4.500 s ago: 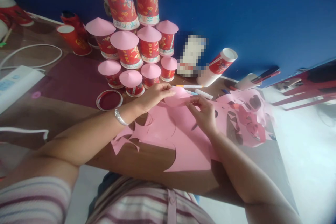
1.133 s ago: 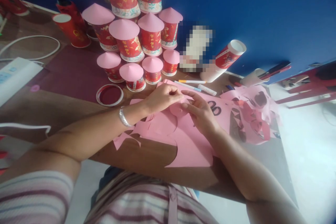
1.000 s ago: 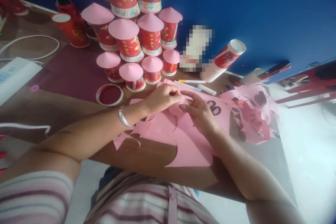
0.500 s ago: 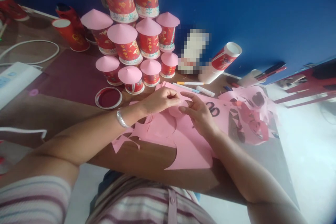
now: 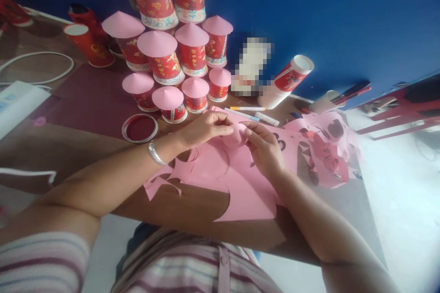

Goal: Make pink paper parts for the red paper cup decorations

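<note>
Between my hands is a small pink paper disc (image 5: 236, 137), held just above the pink sheets. My left hand (image 5: 209, 129) pinches its left side with thumb and fingertips. At the disc's right edge, my right hand (image 5: 264, 146) grips it between thumb and forefinger. Pink paper sheets (image 5: 250, 192) with curved cut-outs lie beneath. Scissors (image 5: 280, 142) rest on the sheets, their handle loops partly hidden behind my right hand. Farther back stand several red paper cups with pink cone roofs (image 5: 158, 43), in larger and smaller sizes.
Pink paper scraps (image 5: 328, 146) are heaped at the right. Behind the sheets lie markers (image 5: 247, 108). A red-and-white cup stack (image 5: 287, 80) leans near the blue wall. A round red lid (image 5: 140, 128) lies left of my left hand, and a white power strip (image 5: 19, 105) sits farther left.
My right thumb and forefinger have closed on the disc's right edge, and the disc now shows more clearly between both hands. The view has shifted slightly.
</note>
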Tool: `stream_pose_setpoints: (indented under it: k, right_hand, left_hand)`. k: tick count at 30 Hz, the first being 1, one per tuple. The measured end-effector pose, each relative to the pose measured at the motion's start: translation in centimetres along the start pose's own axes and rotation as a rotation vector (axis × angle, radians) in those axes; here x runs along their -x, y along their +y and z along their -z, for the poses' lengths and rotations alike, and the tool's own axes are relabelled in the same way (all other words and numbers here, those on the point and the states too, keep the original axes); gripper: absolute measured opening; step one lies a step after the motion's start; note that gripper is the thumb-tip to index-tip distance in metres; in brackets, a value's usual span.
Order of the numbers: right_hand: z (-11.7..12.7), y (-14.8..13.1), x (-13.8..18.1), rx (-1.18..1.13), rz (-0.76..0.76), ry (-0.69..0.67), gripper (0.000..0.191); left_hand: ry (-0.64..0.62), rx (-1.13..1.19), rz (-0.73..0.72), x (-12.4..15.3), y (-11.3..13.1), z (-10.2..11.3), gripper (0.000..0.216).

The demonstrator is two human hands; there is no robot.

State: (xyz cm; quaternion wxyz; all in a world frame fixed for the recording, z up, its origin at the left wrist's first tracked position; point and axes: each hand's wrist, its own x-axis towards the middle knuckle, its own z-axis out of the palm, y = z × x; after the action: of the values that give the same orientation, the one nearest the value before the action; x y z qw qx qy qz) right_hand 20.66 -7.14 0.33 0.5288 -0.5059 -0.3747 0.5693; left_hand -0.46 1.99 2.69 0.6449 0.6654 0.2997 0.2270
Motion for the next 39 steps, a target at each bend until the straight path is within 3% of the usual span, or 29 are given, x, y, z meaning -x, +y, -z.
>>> stream_pose_setpoints:
  k: [12,21,27,33,39]
  right_hand:
    - [0.0,0.3,0.1,0.095,-0.137,-0.044,0.060]
    - [-0.1,0.4,0.3,0.088,-0.049,-0.036,0.068]
    - [-0.3,0.1,0.1,0.036,0.043,0.061,0.070]
    - [-0.6,-0.3,0.4,-0.007,0.001,-0.067,0.054]
    - [-1.0,-0.5,0.7,0.024,-0.021,-0.103,0.044]
  left_hand:
    - [-0.017,0.054,0.023,-0.4,-0.3,0.1,0.043]
    - [0.007,0.121,0.068,0.0,0.1,0.0,0.041]
    - [-0.031,0.281,0.125,0.0,-0.8,0.3,0.041]
    - [-0.018,0.305,0.073,-0.2,-0.7,0.2,0.042]
    - [-0.017,0.292,0.047,-0.3,-0.9,0.2,0.044]
